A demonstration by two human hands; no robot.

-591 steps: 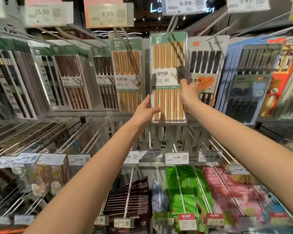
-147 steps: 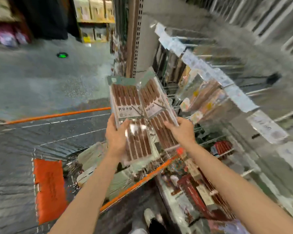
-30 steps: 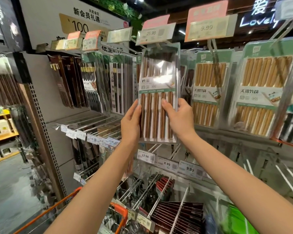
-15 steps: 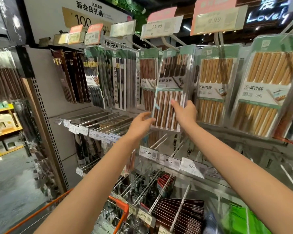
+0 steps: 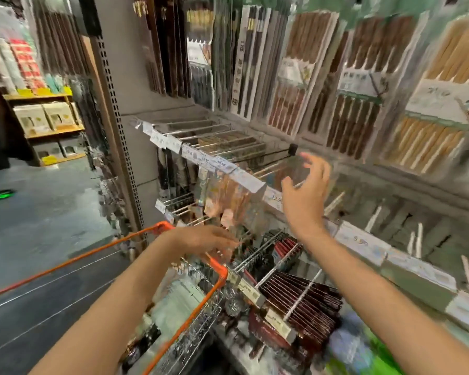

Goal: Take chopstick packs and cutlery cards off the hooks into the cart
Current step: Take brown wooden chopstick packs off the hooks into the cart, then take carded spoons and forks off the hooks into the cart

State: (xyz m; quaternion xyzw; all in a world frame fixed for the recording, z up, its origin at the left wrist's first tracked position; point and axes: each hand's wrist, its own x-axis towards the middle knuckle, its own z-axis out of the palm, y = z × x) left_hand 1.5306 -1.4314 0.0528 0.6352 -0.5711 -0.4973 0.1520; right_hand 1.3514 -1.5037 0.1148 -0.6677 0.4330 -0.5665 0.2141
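Store aisle, pegboard shelving fills right of frame, picture motion-blurred. Chopstick packs [image 5: 352,85] hang on hooks upper right, brown and pale bamboo. Cart [image 5: 201,299], orange rim, wire basket, lower centre, packs lying inside. Right hand [image 5: 305,193] raised centre frame before price tags [image 5: 251,180], fingers spread, holding nothing. Left hand [image 5: 206,240] just above cart rim, fingers loosely extended, blurred, nothing visible in it.

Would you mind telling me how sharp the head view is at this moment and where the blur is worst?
In the head view, motion blur smears nearly everything: the hanging chopstick packs streak diagonally, both the left hand and right hand are soft-edged, and the cart is hazy; wide-angle bending shows at the edges.
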